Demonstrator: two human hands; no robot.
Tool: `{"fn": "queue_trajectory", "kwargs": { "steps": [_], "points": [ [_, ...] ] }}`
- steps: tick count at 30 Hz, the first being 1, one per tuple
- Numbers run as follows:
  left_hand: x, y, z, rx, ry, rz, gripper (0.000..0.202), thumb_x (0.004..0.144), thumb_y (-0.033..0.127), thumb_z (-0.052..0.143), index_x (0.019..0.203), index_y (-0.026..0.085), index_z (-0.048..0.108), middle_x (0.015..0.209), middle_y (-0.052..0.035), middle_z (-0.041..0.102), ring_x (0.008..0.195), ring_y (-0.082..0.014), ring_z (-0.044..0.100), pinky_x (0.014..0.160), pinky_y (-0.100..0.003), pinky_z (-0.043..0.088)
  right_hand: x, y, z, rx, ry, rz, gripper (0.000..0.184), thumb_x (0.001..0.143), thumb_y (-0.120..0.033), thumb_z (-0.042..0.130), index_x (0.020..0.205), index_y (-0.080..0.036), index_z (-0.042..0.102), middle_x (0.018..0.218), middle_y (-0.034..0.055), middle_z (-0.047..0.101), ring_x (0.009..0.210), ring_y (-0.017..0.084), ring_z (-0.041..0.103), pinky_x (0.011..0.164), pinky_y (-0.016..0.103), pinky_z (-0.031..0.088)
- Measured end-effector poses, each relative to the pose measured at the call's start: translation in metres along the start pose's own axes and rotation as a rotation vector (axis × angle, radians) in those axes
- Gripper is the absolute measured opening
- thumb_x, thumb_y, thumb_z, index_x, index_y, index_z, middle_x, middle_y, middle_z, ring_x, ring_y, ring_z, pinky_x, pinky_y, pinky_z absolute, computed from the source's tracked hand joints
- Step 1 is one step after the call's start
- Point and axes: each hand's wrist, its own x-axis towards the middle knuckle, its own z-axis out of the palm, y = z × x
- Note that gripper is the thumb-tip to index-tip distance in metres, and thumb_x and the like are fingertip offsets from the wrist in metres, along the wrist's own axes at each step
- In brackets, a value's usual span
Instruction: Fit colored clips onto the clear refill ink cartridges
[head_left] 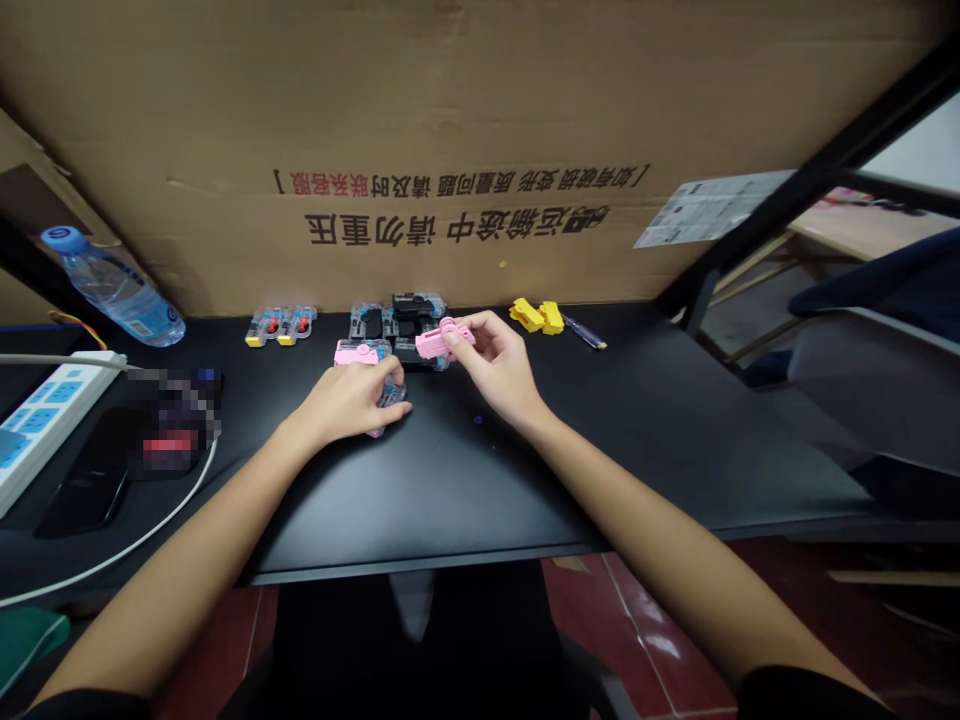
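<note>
My right hand (499,365) pinches a pink plastic toy part (444,340) between thumb and fingers, raised in front of several clear-and-black plastic pieces (418,305). My left hand (346,400) is closed loosely around a clear plastic toy piece (391,390) with blue and pink bits, low over the table. Its palm and fingers hide much of that piece. Just beyond the left fingers sits a pink part (355,354) on a clear casing; whether it joins the held piece I cannot tell.
On the black table (450,500), two clear-and-yellow pieces (281,326) lie at back left. Yellow parts (536,316) and a screwdriver (585,333) lie at back right. A water bottle (120,290), power strip (52,410), phone (86,475) and white cable (161,535) occupy the left. Cardboard (465,120) stands behind.
</note>
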Motion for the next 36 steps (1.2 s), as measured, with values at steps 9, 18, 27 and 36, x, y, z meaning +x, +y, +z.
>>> {"fn": "queue_trajectory", "kwargs": {
  "steps": [9, 18, 27, 36],
  "points": [
    [0.000, 0.007, -0.002, -0.056, -0.075, 0.249, 0.032, 0.090, 0.048, 0.081, 0.104, 0.023, 0.065, 0.087, 0.0006, 0.064, 0.079, -0.0195, 0.062, 0.072, -0.031, 0.044, -0.001, -0.002, 0.000, -0.051, 0.004, -0.020, 0.042, 0.091, -0.065, 0.081, 0.098, -0.026, 0.066, 0.101, 0.0045, 0.075, 0.088, 0.022, 0.072, 0.076, 0.037, 0.064],
    [-0.002, 0.006, 0.004, -0.179, -0.044, 0.167, 0.028, 0.095, 0.035, 0.071, 0.119, 0.024, 0.063, 0.118, -0.0061, 0.065, 0.101, -0.0220, 0.066, 0.090, -0.036, 0.056, -0.002, -0.003, 0.000, -0.059, 0.005, -0.023, 0.041, 0.092, -0.064, 0.080, 0.099, -0.026, 0.065, 0.101, 0.0048, 0.074, 0.090, 0.022, 0.072, 0.077, 0.038, 0.063],
    [0.001, 0.001, 0.007, -0.217, 0.017, 0.124, 0.037, 0.098, 0.028, 0.060, 0.134, 0.022, 0.063, 0.125, -0.0093, 0.076, 0.104, -0.0251, 0.071, 0.094, -0.040, 0.057, -0.002, -0.001, 0.000, -0.075, 0.001, -0.032, 0.042, 0.093, -0.066, 0.077, 0.101, -0.027, 0.064, 0.101, 0.0047, 0.074, 0.091, 0.022, 0.072, 0.078, 0.038, 0.063],
    [0.007, -0.002, 0.010, -0.561, 0.178, -0.088, 0.053, 0.108, 0.045, 0.055, 0.156, 0.024, 0.049, 0.100, -0.0055, 0.075, 0.074, -0.0181, 0.072, 0.064, -0.030, 0.057, -0.003, -0.006, 0.001, -0.031, 0.016, -0.015, 0.041, 0.095, -0.065, 0.075, 0.101, -0.026, 0.064, 0.092, 0.0017, 0.066, 0.081, 0.019, 0.067, 0.073, 0.034, 0.063]
  ]
}}
